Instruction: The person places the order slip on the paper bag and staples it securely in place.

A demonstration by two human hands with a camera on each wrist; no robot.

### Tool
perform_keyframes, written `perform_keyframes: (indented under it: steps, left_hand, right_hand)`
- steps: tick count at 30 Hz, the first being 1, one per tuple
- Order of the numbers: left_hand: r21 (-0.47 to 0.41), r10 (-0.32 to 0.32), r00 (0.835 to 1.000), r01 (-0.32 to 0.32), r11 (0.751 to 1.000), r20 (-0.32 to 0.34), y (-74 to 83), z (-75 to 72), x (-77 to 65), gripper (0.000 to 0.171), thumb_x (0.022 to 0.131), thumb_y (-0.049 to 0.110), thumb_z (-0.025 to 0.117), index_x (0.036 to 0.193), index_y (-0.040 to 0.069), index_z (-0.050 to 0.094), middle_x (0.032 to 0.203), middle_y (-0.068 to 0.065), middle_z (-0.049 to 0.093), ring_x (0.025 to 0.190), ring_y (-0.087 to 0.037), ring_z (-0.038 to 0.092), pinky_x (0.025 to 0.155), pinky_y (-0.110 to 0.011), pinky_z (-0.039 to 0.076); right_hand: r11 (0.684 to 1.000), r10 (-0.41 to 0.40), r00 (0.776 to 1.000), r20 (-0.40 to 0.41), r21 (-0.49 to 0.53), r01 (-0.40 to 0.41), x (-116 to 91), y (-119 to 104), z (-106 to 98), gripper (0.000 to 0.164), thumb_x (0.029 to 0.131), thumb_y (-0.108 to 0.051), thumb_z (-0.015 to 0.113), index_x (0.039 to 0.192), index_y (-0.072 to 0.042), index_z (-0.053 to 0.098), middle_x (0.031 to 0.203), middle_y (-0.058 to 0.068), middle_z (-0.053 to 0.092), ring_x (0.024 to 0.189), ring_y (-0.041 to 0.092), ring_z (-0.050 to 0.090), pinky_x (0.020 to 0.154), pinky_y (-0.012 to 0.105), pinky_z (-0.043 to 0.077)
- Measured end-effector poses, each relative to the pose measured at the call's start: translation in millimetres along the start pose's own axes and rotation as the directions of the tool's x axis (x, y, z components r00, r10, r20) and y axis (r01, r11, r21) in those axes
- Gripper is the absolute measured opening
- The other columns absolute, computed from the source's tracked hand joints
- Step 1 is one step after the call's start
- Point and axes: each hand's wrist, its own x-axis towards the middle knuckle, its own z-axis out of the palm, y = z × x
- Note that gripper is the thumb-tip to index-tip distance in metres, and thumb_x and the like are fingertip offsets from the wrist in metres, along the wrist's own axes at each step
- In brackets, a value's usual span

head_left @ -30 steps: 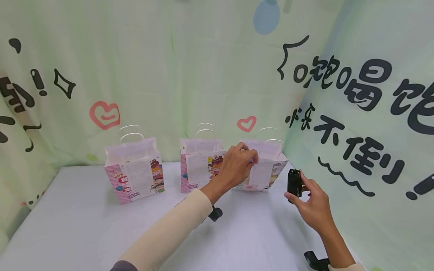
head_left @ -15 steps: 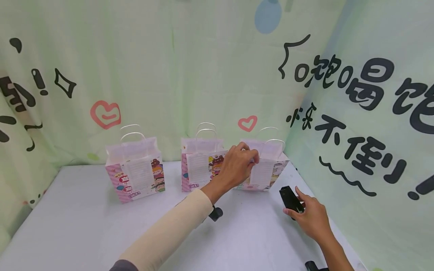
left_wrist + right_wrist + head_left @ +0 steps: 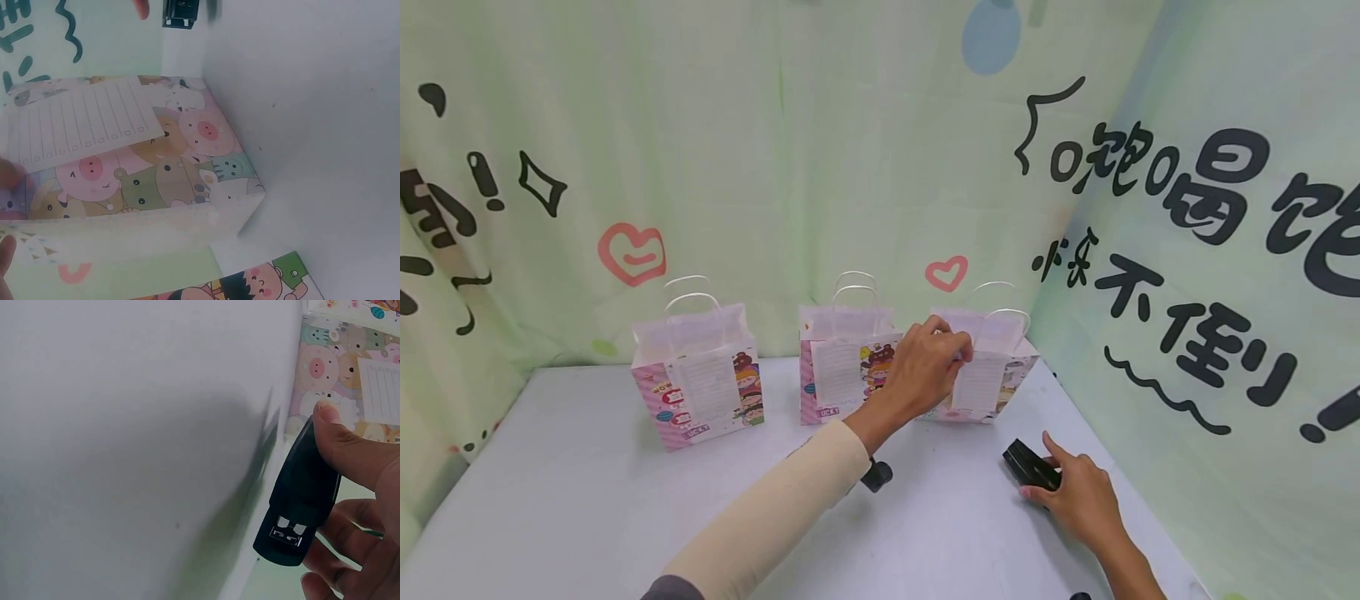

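Observation:
My left hand pinches the top edge of the right-hand paper bag together with a lined sheet of paper. In the left wrist view, only fingertips show at the bag's rim, on either side of it. That sheet lies against the bag's animal-printed front. Low over the table's right side, my right hand grips a black stapler, tilted with one end toward the bags. The thumb lies along one side of the stapler in the right wrist view, the fingers on the other.
Two more paper bags with white handles and lined sheets on their fronts stand along the back: the left bag and the middle bag, partly behind my left arm. The white table meets printed curtains at back and right.
My right hand has lowered the stapler toward the table, drawing it nearer and slightly left while tipping it from upright to slanted. The left hand keeps its place on the bag.

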Motion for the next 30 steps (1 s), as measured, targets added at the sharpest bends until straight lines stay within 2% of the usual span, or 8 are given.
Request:
perform_keyframes:
  steps: [6, 12, 19, 24, 27, 30]
  left_hand:
    - [-0.001, 0.016, 1.000, -0.016, 1.000, -0.005, -1.5, 0.8, -0.6, 0.004, 0.098, 0.018, 0.076, 0.100, 0.021, 0.075, 0.097, 0.006, 0.082, 0.103, -0.012, 0.062, 0.082, -0.022, 0.048]
    - [0.034, 0.038, 0.999, -0.038, 0.999, -0.002, -2.3, 1.0, -3.3, 0.005, 0.098, 0.023, 0.074, 0.102, 0.023, 0.076, 0.105, 0.007, 0.082, 0.109, -0.013, 0.063, 0.088, -0.023, 0.051]
    - [0.104, 0.066, 0.995, -0.058, 0.993, -0.079, 1.4, -1.8, -13.6, 0.018, 0.091, 0.028, 0.081, 0.107, 0.022, 0.077, 0.133, 0.000, 0.075, 0.134, -0.023, 0.058, 0.105, -0.035, 0.052]
    - [0.146, 0.050, 0.992, -0.032, 0.989, -0.120, 7.6, -11.8, -33.0, 0.032, 0.091, 0.034, 0.080, 0.120, 0.021, 0.074, 0.152, -0.009, 0.060, 0.147, -0.030, 0.047, 0.117, -0.044, 0.045]
    - [0.178, 0.025, 0.995, -0.007, 0.984, -0.096, 10.2, -20.1, -50.9, 0.043, 0.094, 0.042, 0.075, 0.132, 0.021, 0.070, 0.160, -0.011, 0.051, 0.152, -0.031, 0.039, 0.119, -0.046, 0.041]
    - [0.197, -0.003, 0.998, 0.014, 0.980, -0.056, 10.7, -28.2, -71.3, 0.055, 0.096, 0.048, 0.070, 0.145, 0.022, 0.063, 0.168, -0.014, 0.040, 0.158, -0.033, 0.031, 0.121, -0.047, 0.037]
  right_hand:
    - [1.000, 0.005, 1.000, 0.028, -0.012, -0.004, -2.6, -1.3, 2.5, 0.106, 0.069, -0.044, 0.097, 0.155, -0.003, 0.051, 0.121, 0.019, 0.078, 0.102, 0.039, 0.066, 0.093, 0.062, 0.047]
    - [1.000, 0.008, 0.999, 0.040, -0.018, -0.007, -2.9, -0.3, 4.7, 0.107, 0.067, -0.045, 0.098, 0.155, -0.005, 0.053, 0.119, 0.018, 0.078, 0.100, 0.037, 0.066, 0.093, 0.061, 0.045]
    - [1.000, 0.004, 1.000, 0.031, -0.029, -0.003, -2.4, -0.9, 6.4, 0.106, 0.066, -0.044, 0.099, 0.155, -0.009, 0.053, 0.120, 0.016, 0.078, 0.100, 0.035, 0.065, 0.091, 0.060, 0.044]
    - [0.999, -0.037, 0.999, -0.027, -0.028, 0.036, -2.8, -8.0, 5.4, 0.107, 0.074, -0.053, 0.093, 0.160, -0.009, 0.046, 0.133, 0.022, 0.071, 0.109, 0.042, 0.062, 0.091, 0.064, 0.044]
    - [0.997, -0.080, 0.992, -0.095, -0.026, 0.078, -3.5, -15.7, 5.1, 0.107, 0.079, -0.057, 0.089, 0.163, -0.011, 0.040, 0.146, 0.026, 0.062, 0.121, 0.047, 0.056, 0.092, 0.066, 0.043]
    - [0.992, -0.125, 0.976, -0.176, -0.012, 0.124, -3.9, -25.2, 5.2, 0.108, 0.080, -0.056, 0.088, 0.165, -0.014, 0.037, 0.156, 0.026, 0.053, 0.129, 0.049, 0.049, 0.094, 0.067, 0.039]
